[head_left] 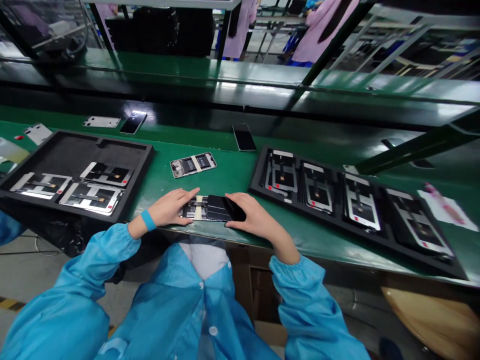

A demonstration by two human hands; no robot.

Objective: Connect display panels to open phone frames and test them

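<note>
An opened phone (201, 207) lies lengthwise at the table's front edge, its inner parts and a pale strip showing on the left half. A dark flat piece (219, 207) covers its right half; whether it is attached I cannot tell. My left hand (168, 207), with a blue wristband, grips the left end between thumb and fingers. Around the right end, my right hand (255, 216) has its thumb at the near edge and its fingers at the far edge. Just beyond them is a second opened phone (194, 164) with a pale strip across its battery.
A black foam tray (123, 145) at left holds stacks of phone screens (92, 197). Another black tray (258, 175) at right has several slots of screens (362, 200). Two dark phones (243, 137) (134, 123) and a white frame (101, 122) lie farther back. A metal post (416, 140) slants at right.
</note>
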